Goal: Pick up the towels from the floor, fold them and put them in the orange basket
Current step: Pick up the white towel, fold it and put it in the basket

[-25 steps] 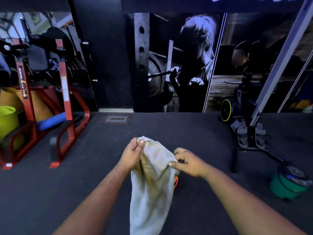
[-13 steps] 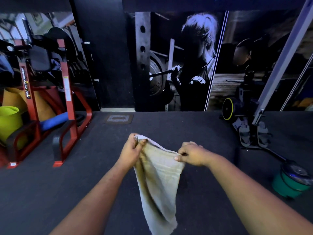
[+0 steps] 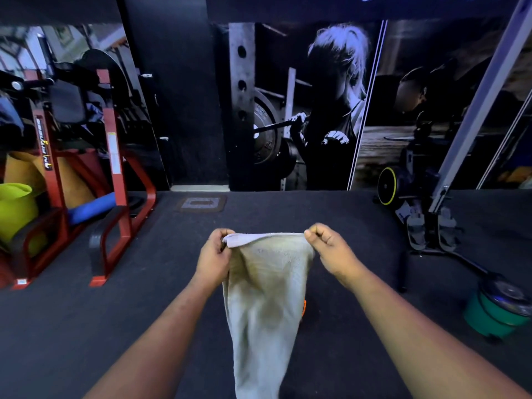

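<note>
Beige towel [image 3: 267,298] stretched taut between left hand [image 3: 214,256] and right hand [image 3: 331,251].

My towel [image 3: 266,289] is pale grey-beige with yellowish stains; floor [image 3: 86,326] dark grey, rack [image 3: 115,180] red, bucket [image 3: 495,315] green.

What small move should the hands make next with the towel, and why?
Probably bring the two top corners together for a first fold. The left hand and right hand each pinch a corner of the towel, its top edge stretched between them and the rest hanging unfolded above the floor.
</note>
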The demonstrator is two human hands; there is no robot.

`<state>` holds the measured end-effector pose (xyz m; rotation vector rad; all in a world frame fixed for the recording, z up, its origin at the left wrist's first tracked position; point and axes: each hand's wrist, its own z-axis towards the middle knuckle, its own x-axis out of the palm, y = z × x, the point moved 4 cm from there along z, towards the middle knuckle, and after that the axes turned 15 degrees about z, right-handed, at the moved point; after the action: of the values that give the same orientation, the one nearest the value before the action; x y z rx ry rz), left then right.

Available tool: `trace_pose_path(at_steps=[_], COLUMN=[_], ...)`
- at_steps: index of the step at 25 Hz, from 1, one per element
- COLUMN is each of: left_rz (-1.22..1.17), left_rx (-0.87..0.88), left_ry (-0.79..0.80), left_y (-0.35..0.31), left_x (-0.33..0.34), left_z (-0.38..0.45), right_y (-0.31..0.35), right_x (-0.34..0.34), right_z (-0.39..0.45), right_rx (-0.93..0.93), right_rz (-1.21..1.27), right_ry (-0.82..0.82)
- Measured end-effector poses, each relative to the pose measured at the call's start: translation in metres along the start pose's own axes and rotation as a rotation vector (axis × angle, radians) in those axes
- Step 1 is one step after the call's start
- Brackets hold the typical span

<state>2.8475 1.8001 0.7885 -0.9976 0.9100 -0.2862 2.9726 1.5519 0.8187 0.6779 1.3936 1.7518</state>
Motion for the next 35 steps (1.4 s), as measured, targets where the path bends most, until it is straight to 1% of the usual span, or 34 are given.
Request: trace_pose_path(at_steps=[1, 2, 3, 5, 6, 8, 11, 12, 13, 15, 16, 18, 21, 22, 23, 25, 26, 28, 29, 30, 31, 33, 34, 35], left_rz=[0.065, 0.131, 0.203, 0.378, 0.463, 0.568, 0.589, 0.513, 0.36, 0.012, -0.089, -0.19, -0.238, -0.238, -0.245, -0.328, -0.42, -0.653, -0.711, -0.668, -0.558, -0.294, -0.238, -0.274], left_rx=[-0.002, -0.003, 0.009, 0.03, 0.025, 0.01, -0.009, -0.022, -0.057, -0.134, -0.14, -0.123, -0.056, -0.042, -0.036, -0.055, -0.059, -0.069, -0.053, -0.038, -0.036, -0.087, -0.117, -0.168], left_ry=[-0.008, -0.004, 0.011, 0.067, 0.084, 0.086, 0.102, 0.09, 0.079, 0.094, 0.102, 0.105, 0.052, 0.056, 0.077, 0.112, 0.105, 0.061, 0.076, 0.148, 0.273, 0.545, 0.585, 0.558], left_y=[0.001, 0.001, 0.001, 0.002, 0.005, 0.01, 0.01, 0.01, 0.009, 0.009, 0.007, -0.003, -0.028, -0.036, -0.042, -0.051, -0.058, -0.07, -0.07, -0.063, -0.051, -0.023, -0.013, -0.012], left_x=[-0.003, -0.005, -0.008, -0.009, -0.01, -0.01, -0.007, -0.005, -0.004, 0.001, 0.003, 0.007, 0.007, 0.009, 0.013, 0.022, 0.022, 0.008, -0.001, -0.006, -0.005, 0.006, 0.011, 0.011], left_z=[0.003, 0.005, 0.008, 0.016, 0.018, 0.018, 0.018, 0.019, 0.019, 0.016, 0.014, 0.013, 0.022, 0.023, 0.024, 0.025, 0.025, 0.026, 0.028, 0.024, 0.016, -0.011, -0.019, -0.02], right_y=[0.005, 0.009, 0.01, 0.007, 0.006, 0.008, 0.006, 0.007, 0.009, 0.006, 0.004, 0.011, 0.027, 0.021, 0.009, -0.032, -0.048, -0.047, -0.036, -0.024, -0.009, 0.016, 0.025, 0.032], right_x=[-0.003, -0.002, -0.001, -0.002, -0.004, -0.008, -0.014, -0.018, -0.022, -0.029, -0.031, -0.029, -0.023, -0.019, -0.009, 0.013, 0.017, 0.017, 0.017, 0.019, 0.021, 0.024, 0.025, 0.023], right_z=[0.002, 0.002, 0.002, 0.004, 0.006, 0.01, 0.014, 0.017, 0.019, 0.02, 0.019, 0.018, 0.016, 0.012, 0.003, -0.027, -0.037, -0.038, -0.032, -0.026, -0.02, -0.009, -0.004, -0.001], right_rx=[-0.037, -0.073, -0.091, -0.072, -0.054, -0.026, -0.001, 0.007, 0.018, 0.083, 0.103, 0.119, 0.033, 0.047, 0.1, 0.275, 0.331, 0.35, 0.337, 0.332, 0.326, 0.325, 0.315, 0.304], right_rz=[-0.148, -0.362, -0.633, -1.126, -1.288, -1.449, -1.499, -1.417, -1.232, -0.71, -0.452, -0.046, 0.524, 0.611, 0.572, 0.314, 0.249, 0.34, 0.414, 0.465, 0.514, 0.543, 0.553, 0.601], right_ry=[0.017, 0.086, 0.17, 0.288, 0.291, 0.204, 0.129, 0.1, 0.054, -0.026, -0.045, -0.071, -0.157, -0.153, -0.096, 0.054, 0.04, -0.058, -0.058, -0.03, 0.007, 0.033, 0.019, 0.007])
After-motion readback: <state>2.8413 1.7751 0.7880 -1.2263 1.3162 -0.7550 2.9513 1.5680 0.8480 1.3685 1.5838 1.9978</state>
